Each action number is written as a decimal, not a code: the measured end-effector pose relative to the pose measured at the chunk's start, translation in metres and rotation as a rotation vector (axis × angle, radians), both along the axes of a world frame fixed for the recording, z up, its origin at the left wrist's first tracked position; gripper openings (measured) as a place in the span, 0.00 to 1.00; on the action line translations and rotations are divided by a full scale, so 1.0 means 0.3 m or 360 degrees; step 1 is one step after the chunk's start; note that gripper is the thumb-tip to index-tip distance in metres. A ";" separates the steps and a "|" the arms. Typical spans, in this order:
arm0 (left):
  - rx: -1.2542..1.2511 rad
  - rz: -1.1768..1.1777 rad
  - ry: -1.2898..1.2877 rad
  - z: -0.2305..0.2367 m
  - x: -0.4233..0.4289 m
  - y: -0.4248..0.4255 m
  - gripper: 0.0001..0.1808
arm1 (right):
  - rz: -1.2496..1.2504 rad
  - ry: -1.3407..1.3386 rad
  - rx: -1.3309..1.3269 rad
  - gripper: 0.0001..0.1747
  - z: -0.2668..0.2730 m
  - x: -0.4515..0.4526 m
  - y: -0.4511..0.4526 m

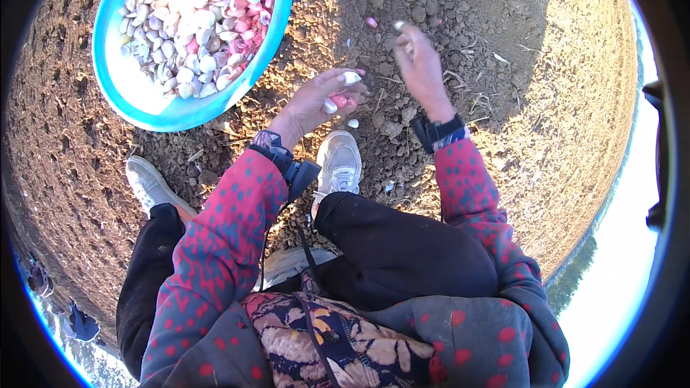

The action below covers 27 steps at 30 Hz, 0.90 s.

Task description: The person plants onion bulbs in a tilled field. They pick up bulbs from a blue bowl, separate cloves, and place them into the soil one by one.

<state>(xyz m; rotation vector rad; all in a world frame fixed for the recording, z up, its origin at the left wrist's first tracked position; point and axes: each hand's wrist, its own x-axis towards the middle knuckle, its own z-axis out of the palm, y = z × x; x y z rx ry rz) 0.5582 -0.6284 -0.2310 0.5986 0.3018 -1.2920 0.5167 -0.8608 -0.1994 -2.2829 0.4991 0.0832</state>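
A blue-rimmed basin [186,118] at the upper left is heaped with garlic cloves [199,37], some pale and some stained pink. My left hand [321,96], palm up at the centre, holds several white and pink cloves [339,101] in its curled fingers. To its right, my right hand [418,59] is over the soil, slightly blurred, with a whitish clove [399,25] at its fingertips. A pink clove [371,22] lies on the soil just left of those fingertips. Another white clove [353,123] rests on the soil below my left hand, near the toe of my shoe.
Loose, cloddy soil [469,27] with bits of straw surrounds me, partly in shadow. My light shoe [339,161] stands below my left hand, and the other shoe [148,183] is under the basin's lower edge. Other people [81,323] are far off at the lower left.
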 end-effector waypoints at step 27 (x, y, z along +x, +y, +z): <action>0.0052 0.0349 0.0169 -0.021 0.108 0.024 0.23 | 0.0609 0.0146 -0.1528 0.07 -0.252 0.591 -0.131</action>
